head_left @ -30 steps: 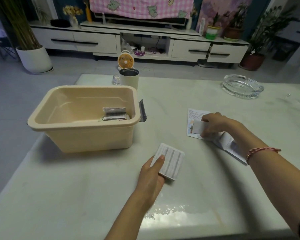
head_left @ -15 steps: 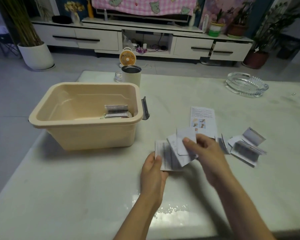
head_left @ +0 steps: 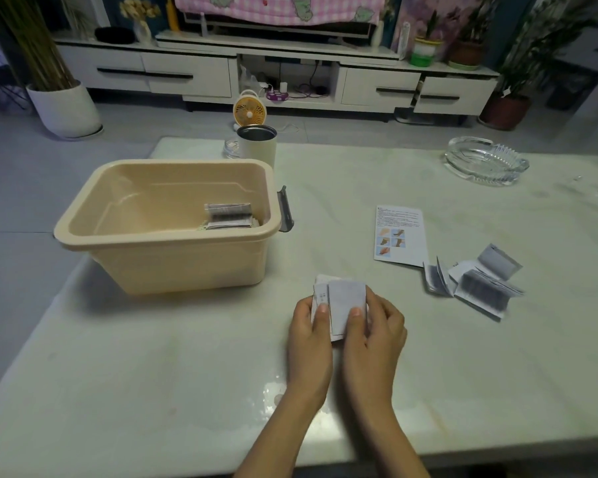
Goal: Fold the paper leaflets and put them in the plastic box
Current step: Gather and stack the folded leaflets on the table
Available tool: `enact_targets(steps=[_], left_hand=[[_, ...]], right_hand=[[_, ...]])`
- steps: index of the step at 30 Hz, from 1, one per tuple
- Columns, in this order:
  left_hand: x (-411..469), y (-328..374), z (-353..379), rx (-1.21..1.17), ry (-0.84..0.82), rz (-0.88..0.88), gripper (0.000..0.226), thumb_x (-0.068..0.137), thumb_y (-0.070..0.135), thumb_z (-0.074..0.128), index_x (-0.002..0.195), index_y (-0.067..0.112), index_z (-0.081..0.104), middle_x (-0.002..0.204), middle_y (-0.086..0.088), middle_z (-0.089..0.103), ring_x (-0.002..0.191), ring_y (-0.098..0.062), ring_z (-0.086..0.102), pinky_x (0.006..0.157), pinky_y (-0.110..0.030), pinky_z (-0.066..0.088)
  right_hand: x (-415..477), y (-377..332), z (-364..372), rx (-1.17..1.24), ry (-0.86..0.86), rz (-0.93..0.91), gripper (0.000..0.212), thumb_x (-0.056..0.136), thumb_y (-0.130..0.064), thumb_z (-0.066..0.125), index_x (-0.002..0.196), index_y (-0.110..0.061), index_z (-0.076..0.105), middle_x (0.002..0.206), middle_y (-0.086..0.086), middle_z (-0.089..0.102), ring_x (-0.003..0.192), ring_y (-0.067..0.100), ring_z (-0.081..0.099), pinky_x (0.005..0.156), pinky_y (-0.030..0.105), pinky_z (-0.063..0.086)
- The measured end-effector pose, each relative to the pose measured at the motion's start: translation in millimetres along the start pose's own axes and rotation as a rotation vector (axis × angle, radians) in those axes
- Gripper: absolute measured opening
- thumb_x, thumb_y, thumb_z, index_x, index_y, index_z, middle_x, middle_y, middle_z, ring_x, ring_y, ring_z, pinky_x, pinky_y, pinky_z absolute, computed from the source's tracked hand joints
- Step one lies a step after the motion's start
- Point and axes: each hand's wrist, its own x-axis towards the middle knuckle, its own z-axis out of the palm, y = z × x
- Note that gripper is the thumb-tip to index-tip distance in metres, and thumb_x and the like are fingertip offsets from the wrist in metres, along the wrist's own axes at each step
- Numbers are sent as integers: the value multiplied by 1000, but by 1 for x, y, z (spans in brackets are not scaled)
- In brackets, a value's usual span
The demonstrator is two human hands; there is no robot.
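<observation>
On the tabletop (head_left: 152, 357), seemingly folded leaflets (head_left: 226, 215) lie in the plastic box (head_left: 166, 236), left hand (head_left: 309, 343) and right hand (head_left: 373, 339) pinch one leaflet (head_left: 345, 301), and loose leaflets (head_left: 476, 284) wait at right.

One box (head_left: 173, 267), one cup (head_left: 258, 150), two hands (head_left: 309, 341) (head_left: 374, 339)

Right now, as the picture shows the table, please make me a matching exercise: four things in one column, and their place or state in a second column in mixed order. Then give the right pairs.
Things
1. plastic box
2. glass ashtray
3. leaflet with pictures
4. folded leaflet

Place or state
A. held by the left hand and the right hand
B. has a paper bundle inside, at its right end
C. stands at the far right of the table
D. lies flat and unfolded on the table

Pairs: 1-B, 2-C, 3-D, 4-A
</observation>
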Motion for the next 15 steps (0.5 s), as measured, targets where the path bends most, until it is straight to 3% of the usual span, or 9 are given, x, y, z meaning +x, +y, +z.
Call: enact_targets(steps=[4, 7, 9, 12, 13, 15], left_hand=[[-2, 1, 1, 52, -40, 31, 10, 96, 19, 48, 92, 23, 57, 89, 8, 68, 80, -2, 65, 69, -13, 49], [0, -1, 1, 153, -41, 63, 11, 94, 17, 52, 91, 27, 55, 91, 13, 65, 84, -1, 62, 68, -7, 45], [1, -2, 4, 237, -70, 92, 8, 94, 19, 52, 93, 27, 54, 90, 16, 62, 84, 2, 59, 65, -6, 43], [-1, -1, 7, 263, -145, 97, 4, 93, 21, 53, 93, 24, 55, 88, 12, 62, 80, -5, 59, 61, -8, 43], [-2, 0, 9, 236, -191, 80, 2, 93, 20, 54, 93, 21, 56, 88, 9, 63, 78, -7, 59, 61, -8, 43], [-5, 2, 13, 195, -255, 37, 6, 93, 17, 54, 97, 14, 58, 87, 4, 63, 75, -7, 59, 60, -7, 43]], right_hand=[[-3, -3, -7, 14, -173, -14, 48, 98, -23, 42, 145, -21, 30, 136, -6, 44, 119, 5, 43, 97, 18, 34], [10, 0, -28, -28, -218, -94, 46, 94, -12, 50, 139, -18, 41, 132, -3, 54, 116, 13, 55, 96, 19, 44], [34, 7, -57, -33, -106, -145, 41, 91, -7, 55, 131, -15, 50, 122, 3, 59, 106, 17, 58, 86, 14, 44], [86, 25, -107, -333, 196, -239, 43, 84, -15, 57, 125, -3, 53, 120, 18, 58, 108, 36, 53, 91, 24, 32], [104, 32, -124, -481, 220, -238, 51, 77, -22, 56, 124, -2, 53, 121, 20, 58, 110, 39, 51, 93, 29, 29], [129, 48, -145, -724, 114, -201, 55, 70, -32, 56, 117, -5, 60, 119, 20, 59, 111, 41, 50, 92, 38, 32]])
